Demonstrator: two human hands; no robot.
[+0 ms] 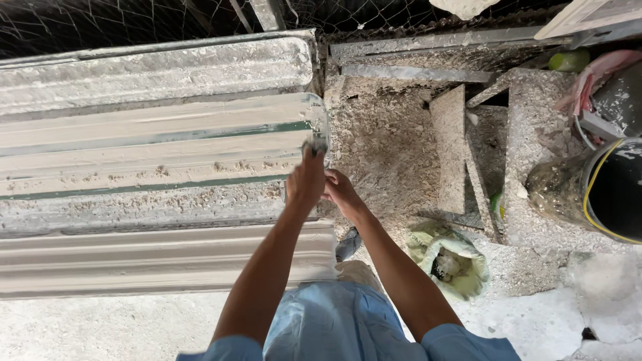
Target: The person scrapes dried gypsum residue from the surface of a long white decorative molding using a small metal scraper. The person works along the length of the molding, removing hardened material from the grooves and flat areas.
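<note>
Long white plaster moulding strips [154, 147] lie side by side, running left to right, dusted with crumbs. My left hand [305, 182] reaches to the right end of the middle strip and is closed around a small grey tool [315, 143] that touches the strip's end. My right hand [341, 192] sits just to the right of it, fingers curled against the left hand. Whether it holds anything is hidden. A lower, paler strip [134, 257] passes under my left forearm.
Plaster debris covers the ground [381, 140] right of the strips. Flat grey boards [448, 144] lean there. A crumpled plastic bag [449, 259] lies near my right arm. A black bucket with a yellow rim [616, 190] and a pink cloth [596, 75] are at the right. Wire mesh [120, 20] runs along the top.
</note>
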